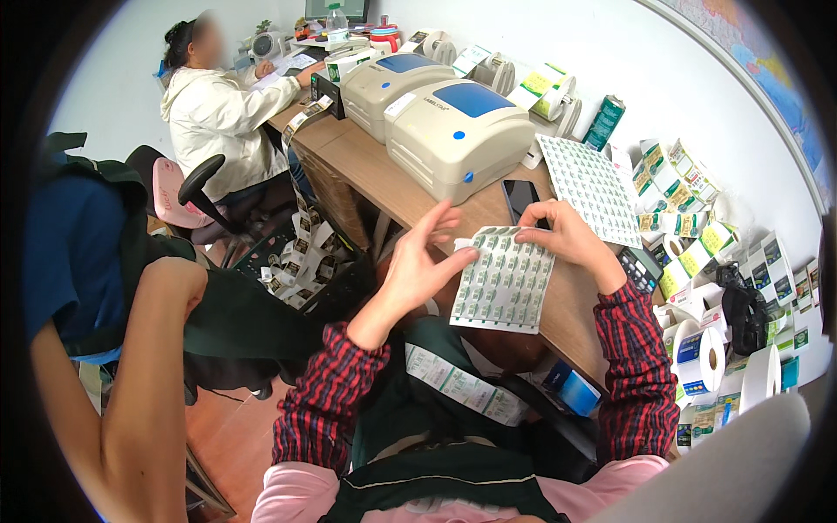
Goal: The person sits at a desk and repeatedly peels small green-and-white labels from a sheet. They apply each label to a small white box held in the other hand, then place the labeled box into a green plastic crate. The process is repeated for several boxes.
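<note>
A sheet of small green-and-white labels (502,281) hangs tilted over the front edge of the desk, before my chest. My right hand (565,232) pinches its top edge between thumb and fingers. Beside the sheet's upper left corner is my left hand (425,258), its fingers spread and raised. The left thumb tip lies at the sheet's left edge; whether it presses there is unclear. A strip of printed labels (464,386) rests across my lap. Just beyond my right hand lies a larger sheet of similar labels (588,186), with a dark smartphone (521,199) to its left.
Two beige label printers (461,140) (392,88) stand on the wooden desk (575,314). Label rolls (700,359) crowd the right side, near a calculator (639,268). A black crate (314,261) holds loose label strips. One person (222,118) sits at the far end; another's arm (147,366) is close at left.
</note>
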A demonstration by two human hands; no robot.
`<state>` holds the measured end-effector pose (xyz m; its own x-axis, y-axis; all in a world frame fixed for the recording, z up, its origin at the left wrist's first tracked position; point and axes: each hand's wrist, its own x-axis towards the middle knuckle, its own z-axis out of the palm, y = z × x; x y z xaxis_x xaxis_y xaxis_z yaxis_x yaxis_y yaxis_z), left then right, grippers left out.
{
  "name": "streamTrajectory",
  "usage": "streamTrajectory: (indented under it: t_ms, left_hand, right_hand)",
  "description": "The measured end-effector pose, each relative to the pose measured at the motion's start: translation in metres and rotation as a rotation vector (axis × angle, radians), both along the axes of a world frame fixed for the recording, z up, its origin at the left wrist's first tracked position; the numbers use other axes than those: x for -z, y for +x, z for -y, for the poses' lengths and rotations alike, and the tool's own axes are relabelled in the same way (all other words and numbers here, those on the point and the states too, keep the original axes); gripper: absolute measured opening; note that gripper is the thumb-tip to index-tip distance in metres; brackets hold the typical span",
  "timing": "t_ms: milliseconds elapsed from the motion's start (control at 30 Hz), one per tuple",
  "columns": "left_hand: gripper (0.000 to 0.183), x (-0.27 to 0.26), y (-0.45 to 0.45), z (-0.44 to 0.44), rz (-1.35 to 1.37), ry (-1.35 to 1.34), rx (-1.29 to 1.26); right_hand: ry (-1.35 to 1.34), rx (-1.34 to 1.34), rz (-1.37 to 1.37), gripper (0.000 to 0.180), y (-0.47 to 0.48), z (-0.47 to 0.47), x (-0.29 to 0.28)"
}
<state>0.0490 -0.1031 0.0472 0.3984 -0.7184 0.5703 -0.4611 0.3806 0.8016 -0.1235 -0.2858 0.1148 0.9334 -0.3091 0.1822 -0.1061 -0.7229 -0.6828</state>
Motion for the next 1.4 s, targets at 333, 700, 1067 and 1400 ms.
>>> streamTrajectory:
  t_ms: [333,700,1067,1400]
  left_hand:
    - [0.019,-0.005,-0.02,0.006,-0.457,0.261,0.35]
    - [0.042,0.014,-0.025,0.013,-0.836,0.385,0.539]
    - [0.025,0.048,-0.013,0.039,-1.108,0.445,0.424]
    - [0.022,0.078,0.021,0.074,-1.112,0.175,-0.104]
  right_hand:
    - [-0.464,-0.029,0.289,0.019,-0.001,-0.043,-0.011]
    - [-0.617,-0.061,0.214,0.018,-0.006,-0.06,-0.001]
    - [-0.715,-0.051,0.341,0.01,-0.004,-0.073,0.018]
    - [0.766,0.006,-0.005,0.006,-0.035,-0.131,0.064]
